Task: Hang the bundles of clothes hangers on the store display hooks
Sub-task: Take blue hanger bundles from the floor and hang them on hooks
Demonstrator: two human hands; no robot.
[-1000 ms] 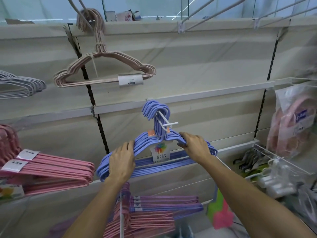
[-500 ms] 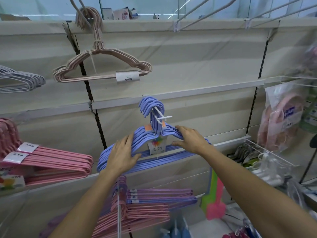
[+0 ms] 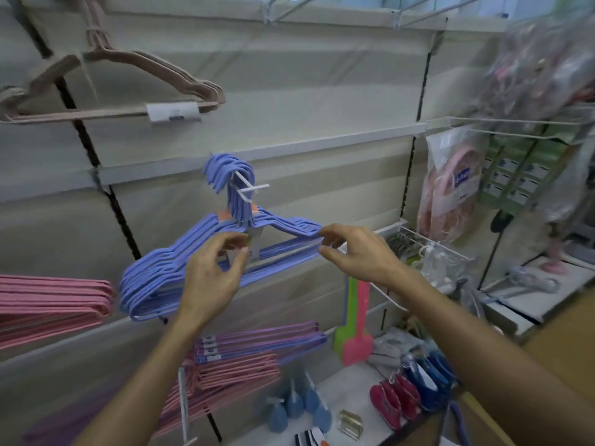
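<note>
where the white hook (image 3: 255,188) juts out, the blue hanger bundle (image 3: 154,275) hangs
left hand (image 3: 209,278) fingers curl at its tag (image 3: 255,252), right hand (image 3: 360,256) fingers at its end; pinching unclear, tag writing blurred

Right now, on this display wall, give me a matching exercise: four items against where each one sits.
Things:
1. blue hanger bundle
2. brown hanger bundle
3. pink hanger bundle
4. clear bag of pink items

Places:
A. far left edge, mid-height
B. right side
C. upper left
D. centre, on the white hook

Pairs: 1-D, 2-C, 3-A, 4-B.
</note>
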